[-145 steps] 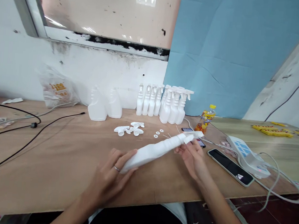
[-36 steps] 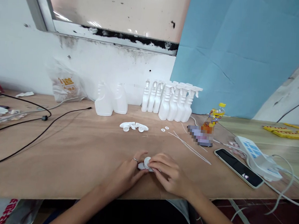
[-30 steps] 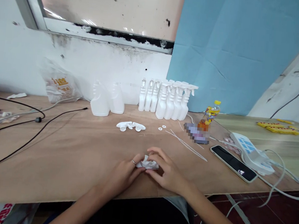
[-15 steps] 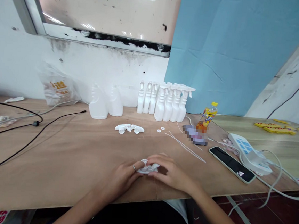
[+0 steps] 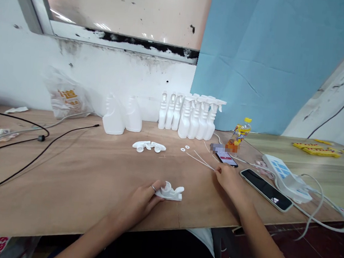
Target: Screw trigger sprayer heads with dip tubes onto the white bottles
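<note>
My left hand [image 5: 146, 199], with a ring on one finger, grips a white spray head [image 5: 172, 193] by its left end, low over the table near the front edge. Farther right, my right hand [image 5: 226, 177] has its fingers closed on the near ends of thin white tubes [image 5: 201, 160] that lie on the table. Two small white washers [image 5: 185, 148] lie beyond the tubes' far ends. To their left, two more white spray heads [image 5: 149, 146] lie end to end.
Several white spray bottles [image 5: 193, 119] stand by the wall, with two wider white bottles [image 5: 114, 120] to their left. On the right are a drink bottle [image 5: 241, 132], two phones [image 5: 266, 189] and a power strip [image 5: 288, 179]. Black cables [image 5: 46, 150] cross the left side.
My right hand has let go of the spray head and moved right and forward to the white tubes, whose ends it now pinches. My left hand still holds the spray head.
</note>
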Tool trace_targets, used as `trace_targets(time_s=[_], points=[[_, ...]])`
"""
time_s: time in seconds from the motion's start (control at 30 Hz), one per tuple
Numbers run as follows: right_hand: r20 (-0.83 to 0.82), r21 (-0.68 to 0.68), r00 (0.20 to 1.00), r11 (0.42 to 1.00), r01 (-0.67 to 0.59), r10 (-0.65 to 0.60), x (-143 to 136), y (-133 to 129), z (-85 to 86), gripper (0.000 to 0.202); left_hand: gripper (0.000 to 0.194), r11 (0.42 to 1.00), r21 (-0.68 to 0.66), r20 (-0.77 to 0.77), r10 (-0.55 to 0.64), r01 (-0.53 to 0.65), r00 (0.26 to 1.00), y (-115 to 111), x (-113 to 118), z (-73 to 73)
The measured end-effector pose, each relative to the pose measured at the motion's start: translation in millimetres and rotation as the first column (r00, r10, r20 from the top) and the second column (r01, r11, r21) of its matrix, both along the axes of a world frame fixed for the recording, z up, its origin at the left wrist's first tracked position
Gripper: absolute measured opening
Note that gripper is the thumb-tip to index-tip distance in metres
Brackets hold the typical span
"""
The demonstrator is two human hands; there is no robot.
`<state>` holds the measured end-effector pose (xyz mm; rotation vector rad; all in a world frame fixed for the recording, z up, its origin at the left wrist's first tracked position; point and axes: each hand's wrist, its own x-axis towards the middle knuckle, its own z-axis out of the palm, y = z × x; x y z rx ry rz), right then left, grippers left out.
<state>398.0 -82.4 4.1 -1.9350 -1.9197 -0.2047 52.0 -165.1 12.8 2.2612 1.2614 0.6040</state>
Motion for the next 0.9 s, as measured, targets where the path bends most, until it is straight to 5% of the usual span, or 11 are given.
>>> trace_targets(time_s=[0.1, 0.13, 0.2, 0.27, 0.37, 0.5, 0.9], points=[[-0.312, 0.194, 0.933, 0.973, -0.123, 0.18, -21, -10, 16.9, 0.01, 0.026, 1.0, 0.006, -0.018, -0.003, 0.003, 1.0, 0, 0, -2.8], [-0.453, 0.252, 0.84, 0.947, -0.2, 0.298, -31, -16, 23.1, 0.008, 0.028, 1.0, 0.012, -0.014, 0.0, 0.0, 1.0, 1, 0, -4.6], [-0.716, 0.313, 0.508, 0.87, -0.38, 0.48, -56, -29, 33.9, 0.016, 0.034, 1.0, 0.02, 0.017, 0.006, -0.006, 1.0, 1, 0, -8.2], [-0.838, 0.327, 0.211, 0.772, -0.545, 0.504, -85, -42, 40.3, 0.021, 0.039, 1.0, 0.013, 0.049, -0.003, 0.002, 0.999, 1, 0, -10.6], [-0.873, 0.373, -0.003, 0.664, -0.648, 0.488, -123, -54, 40.2, 0.021, 0.036, 1.0, -0.009, 0.059, -0.028, 0.029, 0.998, 2, -1, -10.8], [-0.875, 0.359, -0.024, 0.616, -0.701, 0.483, -147, -56, 29.8, 0.017, 0.043, 0.999, -0.01, 0.07, -0.047, 0.048, 0.996, 3, -1, -9.8], [-0.84, 0.387, -0.004, 0.591, -0.708, 0.543, -141, -55, 18.1, 0.01, 0.045, 0.996, 0.042, 0.113, -0.086, 0.082, 0.99, 3, 0, -6.2]])
